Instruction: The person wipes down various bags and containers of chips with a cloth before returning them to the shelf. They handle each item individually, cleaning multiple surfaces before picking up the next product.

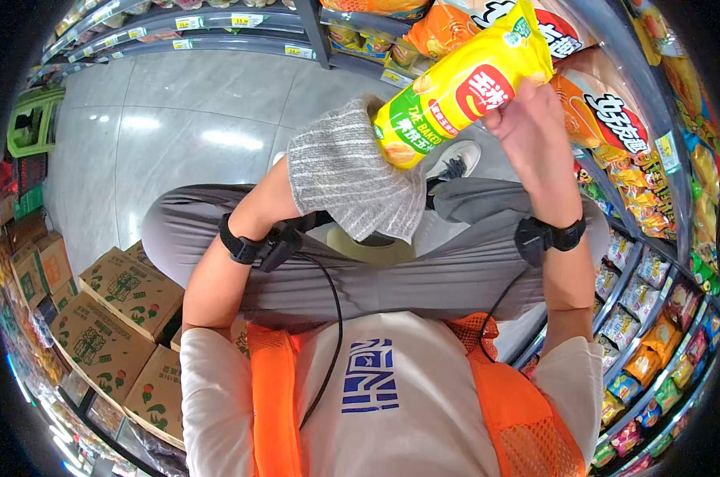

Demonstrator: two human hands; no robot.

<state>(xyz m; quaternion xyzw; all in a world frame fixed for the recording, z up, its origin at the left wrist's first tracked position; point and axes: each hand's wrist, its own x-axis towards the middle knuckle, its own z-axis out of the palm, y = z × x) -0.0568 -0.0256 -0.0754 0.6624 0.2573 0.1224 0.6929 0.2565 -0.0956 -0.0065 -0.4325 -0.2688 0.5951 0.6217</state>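
Observation:
A yellow and green bag of baked corn snacks is held up at a tilt above my lap. My right hand pinches its upper right end, fingers closed on the edge. A grey ribbed cloth is draped over my left hand and hangs down below it. The cloth touches the lower left end of the bag. Only my left wrist shows; the fingers are hidden under the cloth.
Shelves with large orange and white snack bags stand close on the right, with smaller packets below. Cardboard boxes are stacked at my left. A green crate is farther left on the grey tile floor. Another shelf runs along the far side.

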